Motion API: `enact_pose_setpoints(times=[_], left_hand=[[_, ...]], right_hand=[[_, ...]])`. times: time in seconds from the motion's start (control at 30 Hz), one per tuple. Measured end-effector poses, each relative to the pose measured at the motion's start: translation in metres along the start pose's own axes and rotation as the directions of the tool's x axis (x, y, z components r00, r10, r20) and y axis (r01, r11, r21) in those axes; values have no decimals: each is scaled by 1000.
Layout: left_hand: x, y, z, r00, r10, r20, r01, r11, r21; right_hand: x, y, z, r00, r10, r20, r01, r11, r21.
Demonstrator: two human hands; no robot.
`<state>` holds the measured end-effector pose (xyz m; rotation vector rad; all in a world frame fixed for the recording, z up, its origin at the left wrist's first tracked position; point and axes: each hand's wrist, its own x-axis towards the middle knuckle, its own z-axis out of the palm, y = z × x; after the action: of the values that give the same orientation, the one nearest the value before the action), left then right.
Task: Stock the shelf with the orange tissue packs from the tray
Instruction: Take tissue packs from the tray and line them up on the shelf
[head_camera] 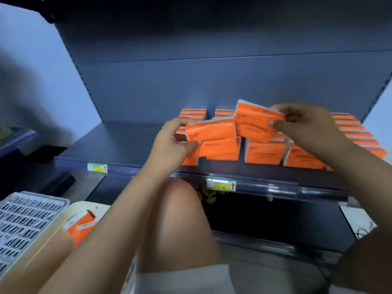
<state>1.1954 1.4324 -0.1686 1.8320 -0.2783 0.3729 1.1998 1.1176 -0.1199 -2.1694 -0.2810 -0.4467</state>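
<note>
Fingers of the left hand [169,142] are curling round the left end of one orange tissue pack [213,137], the thumb pressing on its printed face and the other fingertips gripping over its top edge, so the pack is hanging slightly tilted just above the front row on the shelf [116,141]. At one o'clock from it the right hand [307,126] is pinching a second pack [254,122] by its right end, thumb on the face and fingers over the top edge, and this one is sitting higher, its left edge just beside the first pack's right edge. Stocked packs [265,152] are standing in rows beneath both hands and running back toward three o'clock, with the held packs and the right wrist covering part of them. At seven o'clock another orange pack [81,228] is lying in the cream tray [93,205], the left forearm crossing in front of its right side. At eight o'clock a white perforated crate [23,219] is sitting just beside the tray. At six o'clock a bare knee [178,219] is rising in front of the shelf's front rail, where two price tags [221,185] are showing
</note>
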Motion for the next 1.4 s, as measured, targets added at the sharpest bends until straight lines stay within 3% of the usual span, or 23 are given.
enact_pose_setpoints(times=[0.13,0.33,0.47,0.63,0.7,0.97,1.27,1.4], left_hand=[[12,-21,54,992,-66,109,56,994,91],[25,-43,78,983,101,155,-161,881,445],[30,-50,86,972,103,210,-205,807,554],[35,-56,95,952,149,269,-306,537,786],[34,-57,98,939,161,305,-344,488,802],[39,-57,103,937,90,338,-333,525,783],[37,-55,108,950,73,303,-289,566,772],[32,-53,113,933,145,330,-351,570,743]], right_hand=[[-26,47,-33,994,49,-93,-57,995,-76],[-54,96,-27,985,81,-152,-83,997,-2],[-54,113,-16,995,40,-92,-41,999,-11],[-48,121,-8,998,20,-56,-20,1000,-10],[-48,122,-4,999,10,-34,-11,1000,-15],[-45,123,8,992,-111,65,121,979,-164],[-42,133,21,966,-224,129,258,856,-448],[-39,136,27,958,-266,106,279,780,-561]])
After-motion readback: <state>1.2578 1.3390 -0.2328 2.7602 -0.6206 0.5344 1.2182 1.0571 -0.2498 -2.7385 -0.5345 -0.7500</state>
